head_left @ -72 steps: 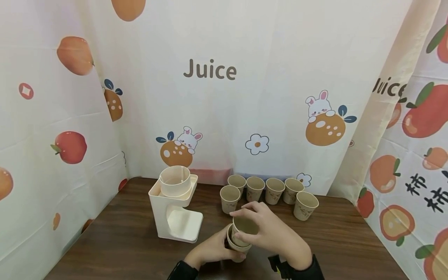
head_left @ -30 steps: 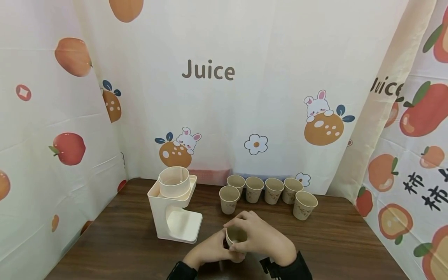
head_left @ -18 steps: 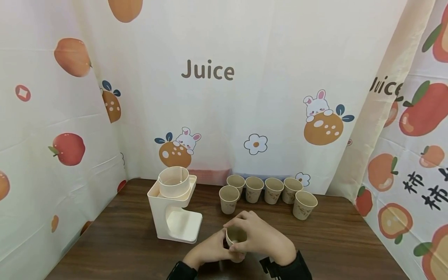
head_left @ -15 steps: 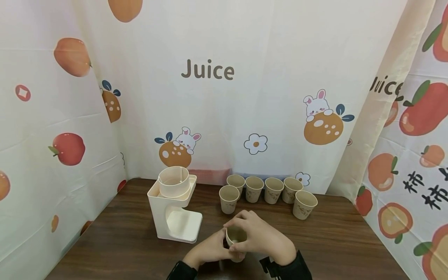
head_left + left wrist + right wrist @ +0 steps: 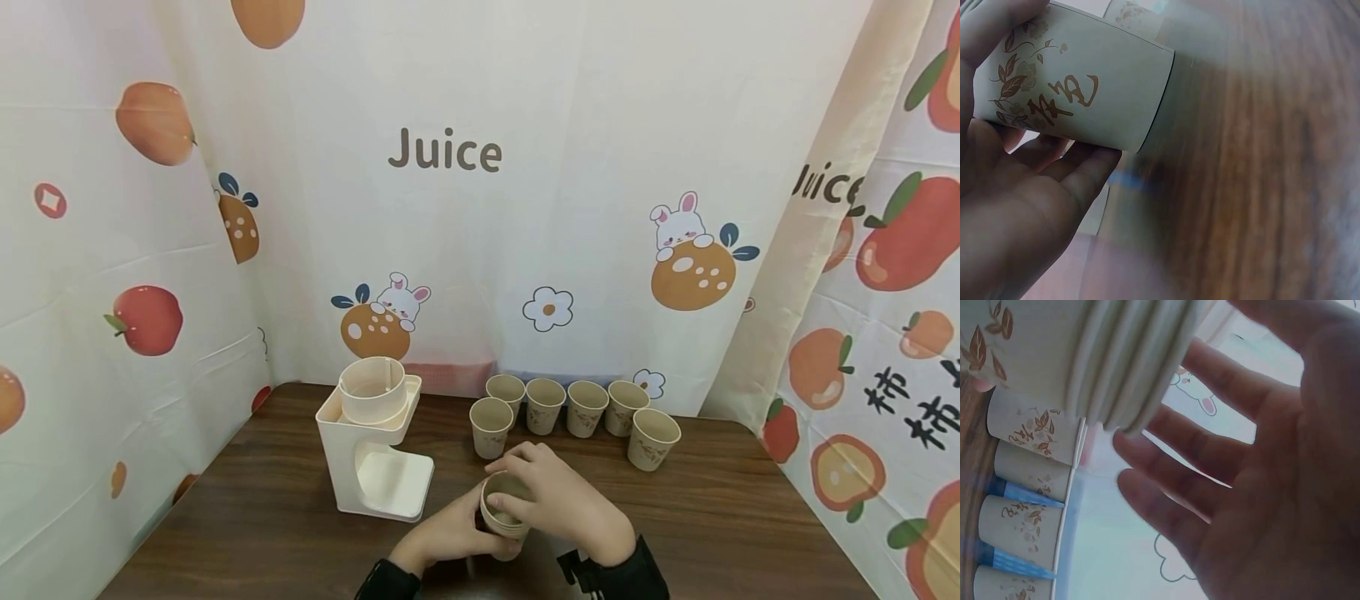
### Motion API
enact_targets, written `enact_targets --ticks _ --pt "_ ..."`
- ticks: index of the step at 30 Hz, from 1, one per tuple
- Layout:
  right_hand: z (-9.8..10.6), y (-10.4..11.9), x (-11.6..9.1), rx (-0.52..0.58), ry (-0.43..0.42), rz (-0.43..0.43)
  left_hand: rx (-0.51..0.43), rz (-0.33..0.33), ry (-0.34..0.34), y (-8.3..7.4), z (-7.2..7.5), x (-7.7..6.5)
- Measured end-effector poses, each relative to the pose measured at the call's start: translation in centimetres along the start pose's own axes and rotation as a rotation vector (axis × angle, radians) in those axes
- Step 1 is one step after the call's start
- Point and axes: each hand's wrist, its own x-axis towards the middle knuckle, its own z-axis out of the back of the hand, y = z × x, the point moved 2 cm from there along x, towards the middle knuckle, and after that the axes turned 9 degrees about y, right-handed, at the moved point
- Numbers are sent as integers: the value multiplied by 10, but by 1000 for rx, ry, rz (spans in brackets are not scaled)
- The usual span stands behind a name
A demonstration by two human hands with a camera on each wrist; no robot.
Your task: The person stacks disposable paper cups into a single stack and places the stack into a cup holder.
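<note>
A short stack of nested paper cups (image 5: 501, 523) stands near the table's front, mouth up, with several rims packed closely together. My left hand (image 5: 450, 533) grips the stack low down, thumb in front and fingers behind. In the left wrist view, the lowest cup (image 5: 1110, 94) shows brown leaf print and lettering. Over the top cup's mouth is my right hand (image 5: 566, 500). Its thumb crosses the opening in the head view. The right wrist view shows fairly straight fingers (image 5: 1191, 444) beside the stacked rims (image 5: 1135, 362); whether they touch is unclear.
Several single paper cups (image 5: 587, 410) stand upright along the back of the wooden table (image 5: 247, 533). One cup (image 5: 654, 440) sits forward at the right, another (image 5: 491, 429) just behind my hands. A cream juicer-like machine (image 5: 341, 467) with a round top container (image 5: 372, 392) stands left.
The right hand first lowered a cup into the stack in my left hand, then pushed down. Now its fingers have loosened and lifted slightly, showing more of the rims.
</note>
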Motion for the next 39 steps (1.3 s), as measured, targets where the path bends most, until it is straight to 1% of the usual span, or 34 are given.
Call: enact_targets --ticks 3,7,12,16,22,30,33,39 --pt "3 -2 1 -30 -65 0 6 5 -12 0 1 -1" --pt "7 -6 2 -51 -147 10 11 -7 -11 0 2 -1" --pt "10 -13 4 -70 -208 11 25 -11 -18 1 2 0" --pt "9 -18 6 -72 -224 14 23 -17 -23 3 2 -1" --pt "10 -26 9 -55 -240 14 43 -17 -35 2 1 0" --pt "5 -37 14 -41 -258 -2 9 -8 -11 2 0 0" --pt "5 -43 21 -48 -272 22 1 -1 -15 2 0 0" --pt "2 -59 42 -92 -287 81 3 1 -32 4 1 0"
